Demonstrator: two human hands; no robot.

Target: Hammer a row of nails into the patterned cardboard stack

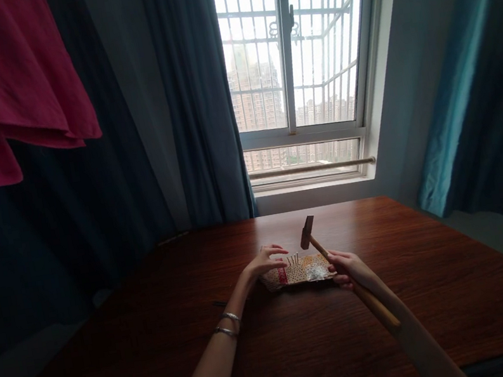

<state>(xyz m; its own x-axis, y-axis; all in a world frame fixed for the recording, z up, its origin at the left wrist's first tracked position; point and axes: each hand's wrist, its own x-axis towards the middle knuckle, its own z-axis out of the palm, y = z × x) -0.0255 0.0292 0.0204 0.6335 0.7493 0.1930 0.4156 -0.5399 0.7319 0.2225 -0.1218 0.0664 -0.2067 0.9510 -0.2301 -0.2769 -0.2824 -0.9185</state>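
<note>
The hammer (375, 307), dark-headed, wooden-handled, is gripped in my right hand (349, 267); my left hand (265, 259) has parted fingers beside nails (297, 258).

Pink cloth (1, 76) hanging upper left, blue curtains (197, 94), window (287, 66); tall buildings (252, 79) outside

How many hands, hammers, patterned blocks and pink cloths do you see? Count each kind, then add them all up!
Left hand and right hand: 2
Hammer: 1
Patterned block: 1
Pink cloth: 1
Total: 5
</note>
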